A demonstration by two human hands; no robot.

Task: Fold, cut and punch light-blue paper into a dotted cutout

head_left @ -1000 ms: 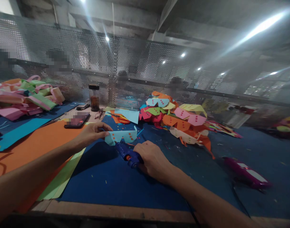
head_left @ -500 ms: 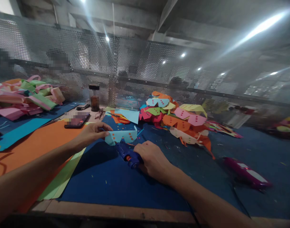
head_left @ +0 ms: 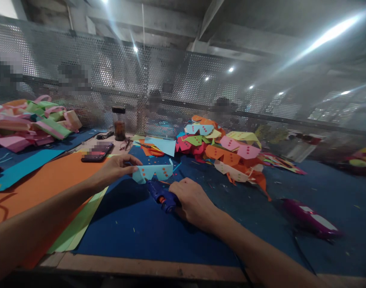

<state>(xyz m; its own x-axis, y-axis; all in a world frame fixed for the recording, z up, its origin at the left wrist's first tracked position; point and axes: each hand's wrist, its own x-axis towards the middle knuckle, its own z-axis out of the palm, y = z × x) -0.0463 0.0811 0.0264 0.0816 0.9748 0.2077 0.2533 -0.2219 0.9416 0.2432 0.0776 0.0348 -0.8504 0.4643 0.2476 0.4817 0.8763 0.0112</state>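
The left hand (head_left: 118, 170) had its thumb and fingers pinching the light-blue paper glasses (head_left: 154, 172) at their left end, a hold that seemingly set the dotted front upright and uncovered over the bench (head_left: 126, 236). Whether the lower edge touched the blue surface could not be told. The right hand (head_left: 190, 200) had its fingers curled around the glue gun (head_left: 162, 196), the fingertips mostly hidden; the nozzle pointed up toward the notch in the glasses, likely for close aim, though contact was unclear. The heap of paper glasses (head_left: 225, 150) sat off to the right, and the scissors (head_left: 154, 151) and phone (head_left: 97, 153) lay farther back, probably to be out of both hands' way.
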